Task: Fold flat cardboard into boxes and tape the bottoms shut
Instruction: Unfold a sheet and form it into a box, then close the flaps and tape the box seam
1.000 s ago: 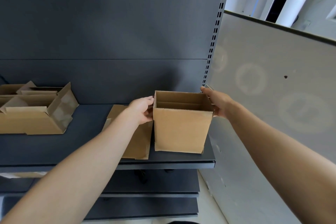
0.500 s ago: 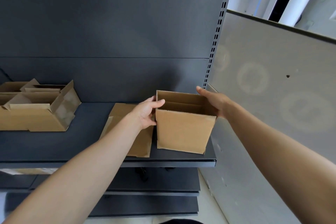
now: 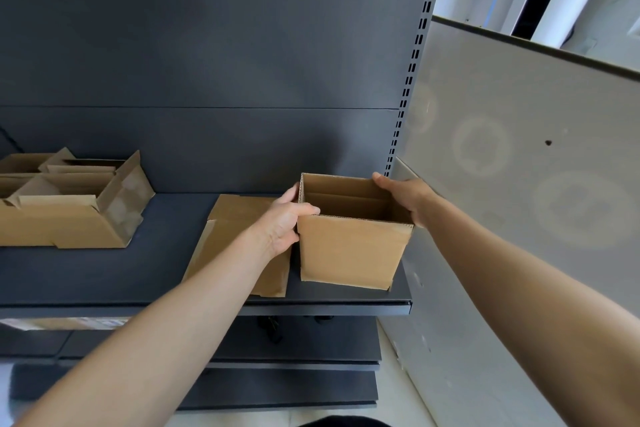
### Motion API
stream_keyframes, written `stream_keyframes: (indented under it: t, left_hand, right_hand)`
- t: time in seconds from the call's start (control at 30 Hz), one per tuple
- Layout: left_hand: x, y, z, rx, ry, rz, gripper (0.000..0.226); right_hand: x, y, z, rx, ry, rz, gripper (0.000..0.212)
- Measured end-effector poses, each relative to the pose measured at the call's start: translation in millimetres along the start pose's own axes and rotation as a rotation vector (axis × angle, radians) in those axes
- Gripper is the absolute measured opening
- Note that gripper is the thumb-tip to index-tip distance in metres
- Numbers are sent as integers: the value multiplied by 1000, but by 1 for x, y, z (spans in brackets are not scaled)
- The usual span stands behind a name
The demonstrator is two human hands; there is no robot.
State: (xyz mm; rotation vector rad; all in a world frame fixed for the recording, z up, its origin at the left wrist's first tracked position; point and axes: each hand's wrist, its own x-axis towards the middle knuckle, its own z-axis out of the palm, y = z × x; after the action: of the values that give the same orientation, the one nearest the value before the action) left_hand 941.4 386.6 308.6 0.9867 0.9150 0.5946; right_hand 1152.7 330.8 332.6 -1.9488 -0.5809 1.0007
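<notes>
An open-topped brown cardboard box [image 3: 349, 250] stands at the right end of a dark shelf [image 3: 104, 274], its near bottom edge slightly raised and tilted. My left hand [image 3: 285, 222] grips its left wall, thumb hooked over the near top edge. On the box's right side, my right hand [image 3: 405, 198] holds the far right top corner. Flat cardboard [image 3: 239, 218] lies on the shelf just left of the box, partly under my left wrist.
Several folded boxes with open flaps [image 3: 65, 204] sit at the shelf's left end. A slotted metal upright [image 3: 412, 80] and a grey side panel [image 3: 519, 166] close off the right. Lower shelves [image 3: 294, 388] run below.
My left thumb has come over the box's near top edge. The box has tipped a little and shifted slightly toward me; my right hand stays on the far right corner.
</notes>
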Motion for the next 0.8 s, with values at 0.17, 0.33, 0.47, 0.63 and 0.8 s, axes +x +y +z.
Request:
stream_keyframes:
  t: [0.17, 0.33, 0.47, 0.63, 0.8]
  left_hand:
    - [-1, -3, -2, -31, 23, 23, 66]
    - [-1, -4, -2, -22, 14, 22, 61]
    - [-1, -7, -3, -10, -35, 31, 72]
    - [-3, -4, -5, 40, -125, 7, 73]
    - [-3, -4, -1, 79, -77, -15, 50]
  right_hand:
    - [3, 0, 2, -7, 3, 6, 68]
    - [7, 1, 4, -30, 25, 10, 69]
    - [8, 0, 5, -34, 46, 6, 67]
    - [13, 0, 8, -76, 71, 6, 75]
    - [18, 2, 8, -51, 29, 16, 71]
